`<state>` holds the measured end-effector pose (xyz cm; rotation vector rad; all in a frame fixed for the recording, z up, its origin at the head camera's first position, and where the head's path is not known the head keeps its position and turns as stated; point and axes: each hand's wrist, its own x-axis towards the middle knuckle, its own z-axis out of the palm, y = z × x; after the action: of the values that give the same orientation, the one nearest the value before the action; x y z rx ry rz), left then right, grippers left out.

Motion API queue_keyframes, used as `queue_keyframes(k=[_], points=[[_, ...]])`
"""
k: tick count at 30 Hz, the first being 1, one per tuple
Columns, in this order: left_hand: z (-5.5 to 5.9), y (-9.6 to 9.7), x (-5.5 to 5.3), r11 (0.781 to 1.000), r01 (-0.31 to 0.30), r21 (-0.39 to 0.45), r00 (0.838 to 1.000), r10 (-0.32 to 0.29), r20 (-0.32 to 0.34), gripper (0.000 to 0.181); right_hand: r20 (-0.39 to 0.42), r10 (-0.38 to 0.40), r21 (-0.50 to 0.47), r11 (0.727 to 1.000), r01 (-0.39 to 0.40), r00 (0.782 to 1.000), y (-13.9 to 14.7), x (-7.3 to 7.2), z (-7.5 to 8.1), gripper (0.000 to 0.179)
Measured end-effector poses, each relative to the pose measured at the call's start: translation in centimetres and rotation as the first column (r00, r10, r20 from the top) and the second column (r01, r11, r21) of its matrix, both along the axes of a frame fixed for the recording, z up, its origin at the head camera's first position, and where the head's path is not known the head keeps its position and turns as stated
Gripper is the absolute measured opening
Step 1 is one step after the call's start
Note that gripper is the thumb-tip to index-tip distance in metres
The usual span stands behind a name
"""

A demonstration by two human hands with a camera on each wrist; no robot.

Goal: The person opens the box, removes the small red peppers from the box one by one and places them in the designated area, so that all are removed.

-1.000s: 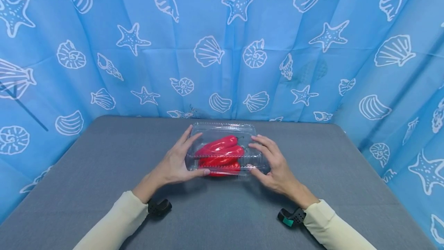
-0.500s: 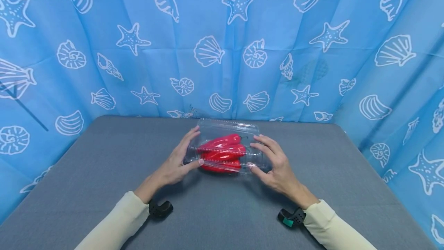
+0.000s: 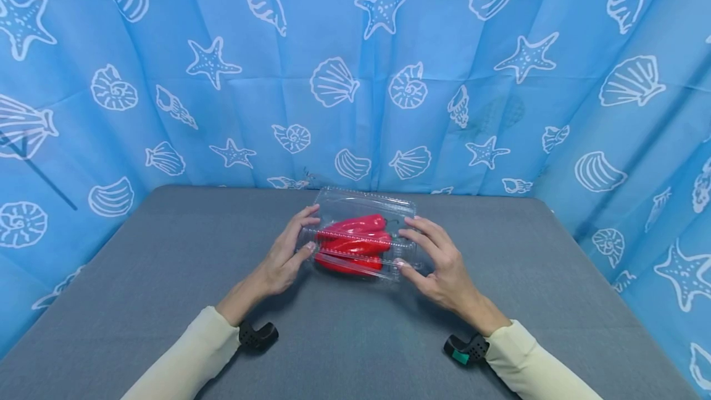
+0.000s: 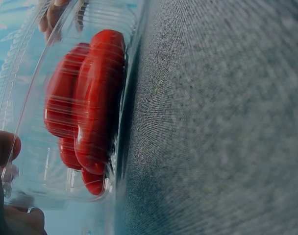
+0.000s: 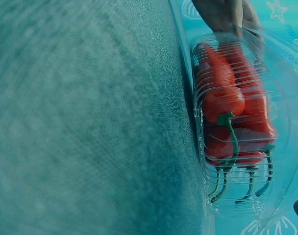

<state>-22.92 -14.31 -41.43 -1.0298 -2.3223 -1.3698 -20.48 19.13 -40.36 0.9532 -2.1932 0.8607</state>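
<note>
A clear plastic clamshell container stands on the grey table with several red peppers inside. In the right wrist view, long green stems point towards the right-hand end. My left hand holds the container's left end, its thumb at the near rim and fingers towards the far side. At the opposite end, my right hand grips between thumb and fingers. The left wrist view shows the lid above the peppers at a slant; whether its rim is fastened I cannot tell.
Grey cloth covers the table. A blue curtain with white shells and starfish hangs behind its far edge and along both sides. Each wrist wears a black mount.
The container's left end has shifted away from me and slightly right, so it lies at an angle. My left thumb has slid back along the near rim. My right hand has barely moved.
</note>
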Motion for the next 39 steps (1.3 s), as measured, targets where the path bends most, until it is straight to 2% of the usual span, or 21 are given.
queue_keyframes(k=[11, 14, 18, 20, 23, 29, 32, 39], points=[[-0.2, 0.0, 0.0, 0.999, -0.028, -0.029, 0.999, 0.027, -0.031, 0.049, -0.002, 0.007, 0.002, 1.000, -0.007, 1.000, 0.0, 0.0, -0.1, 0.051], [0.0, -0.1, 0.1, 0.995, -0.078, -0.069, 0.993, 0.072, -0.098, 0.048, -0.006, 0.011, 0.002, 1.000, -0.011, 1.000, 0.0, -0.1, -0.1, 0.052], [0.5, -0.3, 0.0, 0.979, -0.155, -0.131, 0.968, 0.124, -0.217, 0.050, -0.026, 0.028, -0.009, 1.000, -0.028, 0.999, 0.1, -0.2, -0.2, 0.048], [0.9, -0.4, -0.1, 0.979, -0.158, -0.129, 0.961, 0.122, -0.248, 0.051, -0.034, 0.041, -0.022, 0.999, -0.042, 0.999, 0.1, -0.4, -0.2, 0.048], [1.7, -0.5, 0.0, 0.989, -0.126, -0.083, 0.960, 0.100, -0.263, 0.052, -0.036, 0.066, -0.056, 0.996, -0.067, 0.997, 0.3, -0.6, 0.0, 0.052], [3.1, -0.3, 0.3, 0.997, -0.049, 0.067, 0.970, 0.063, -0.233, 0.047, -0.005, 0.115, -0.136, 0.984, -0.115, 0.993, 0.5, -0.6, 1.1, 0.059], [3.7, 0.0, 0.6, 0.987, -0.015, 0.162, 0.976, 0.049, -0.212, 0.046, 0.027, 0.116, -0.165, 0.980, -0.110, 0.993, 0.6, -0.4, 1.6, 0.061], [5.0, 0.4, 1.2, 0.944, -0.014, 0.328, 0.990, 0.059, -0.126, 0.041, 0.075, 0.116, -0.252, 0.963, -0.094, 0.990, 0.3, 0.0, 2.5, 0.061]])
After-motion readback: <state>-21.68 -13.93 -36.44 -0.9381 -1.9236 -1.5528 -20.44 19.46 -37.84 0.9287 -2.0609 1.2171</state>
